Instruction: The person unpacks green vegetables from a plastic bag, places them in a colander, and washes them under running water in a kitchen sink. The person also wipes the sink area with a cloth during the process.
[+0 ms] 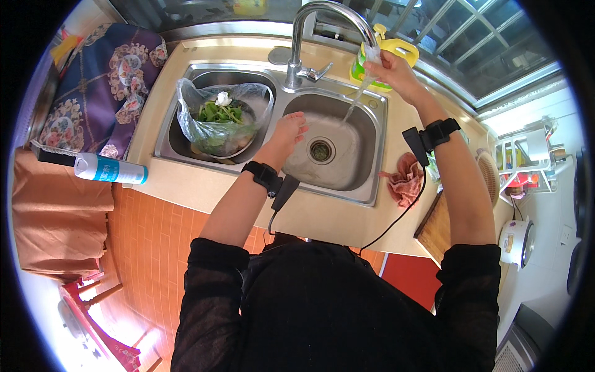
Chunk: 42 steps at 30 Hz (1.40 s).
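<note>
Water runs from the spout of the chrome faucet (295, 46) into the right basin of the stainless steel sink (355, 172). At the spout's end is my right hand (395, 74), its fingers in or against the stream; whether they grip the spout tip cannot be told. My left hand (289, 132) is over the left edge of the right basin, palm up, fingers slightly curled and holding nothing. In the left basin a clear plastic bag (200, 132) contains leafy greens (218, 113) and a small white item (223, 98).
Behind the sink stands a yellow-green jug (358, 69). A pink cloth (406, 181) lies right of the sink, near a wooden cutting board (437, 223). On the left are a white-and-blue bottle (111, 169) on its side and a floral cloth cover (100, 88). Cables hang from both wrist straps.
</note>
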Motion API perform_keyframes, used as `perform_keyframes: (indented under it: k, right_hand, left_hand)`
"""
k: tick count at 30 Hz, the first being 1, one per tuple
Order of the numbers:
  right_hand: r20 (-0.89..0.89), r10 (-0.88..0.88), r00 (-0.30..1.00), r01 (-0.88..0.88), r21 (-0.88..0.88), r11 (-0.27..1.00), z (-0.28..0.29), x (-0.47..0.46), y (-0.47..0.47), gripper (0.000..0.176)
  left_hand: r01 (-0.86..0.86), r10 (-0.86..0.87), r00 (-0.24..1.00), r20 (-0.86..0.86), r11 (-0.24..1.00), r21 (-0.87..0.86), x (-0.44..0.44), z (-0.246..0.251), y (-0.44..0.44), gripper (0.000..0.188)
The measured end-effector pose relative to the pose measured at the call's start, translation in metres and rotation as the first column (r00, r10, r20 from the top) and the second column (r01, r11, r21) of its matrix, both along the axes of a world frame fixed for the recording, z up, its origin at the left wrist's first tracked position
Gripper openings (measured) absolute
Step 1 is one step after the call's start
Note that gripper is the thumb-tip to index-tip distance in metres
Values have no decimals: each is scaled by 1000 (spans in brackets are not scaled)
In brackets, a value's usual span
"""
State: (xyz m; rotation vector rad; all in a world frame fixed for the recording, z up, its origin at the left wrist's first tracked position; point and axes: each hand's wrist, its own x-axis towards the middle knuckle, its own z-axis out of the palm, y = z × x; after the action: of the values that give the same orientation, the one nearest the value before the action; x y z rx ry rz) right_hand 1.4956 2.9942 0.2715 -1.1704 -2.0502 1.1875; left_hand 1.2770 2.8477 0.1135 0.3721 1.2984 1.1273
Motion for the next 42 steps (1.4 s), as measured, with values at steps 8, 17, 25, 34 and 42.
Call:
perform_keyframes:
  k: [8, 17, 25, 34, 42]
  right_hand:
    - [-50, 20, 999, -24, -90, 996, 4, 1, -5, 30]
    - [-115, -27, 993, -3, -253, 967, 6, -1, -9, 33]
    - [97, 44, 994, -33, -111, 993, 15, 2, -2, 41]
    - [162, 32, 986, -63, 190, 980, 25, -17, 14, 37]
    - [50, 88, 995, -98, 274, 957, 27, -43, -33, 37]
  left_hand:
    - [-3, 3, 1000, -3, 1000, -22, 2, -2, 2, 34]
    - [5, -5, 1000, -13, 999, -35, -1, -2, 3, 35]
    - [3, -5, 1000, -26, 998, -58, -2, -3, 4, 34]
    - [-8, 7, 1000, -30, 999, -52, -4, 0, 2, 36]
    - [-41, 39, 999, -39, 998, -51, -29, -5, -5, 37]
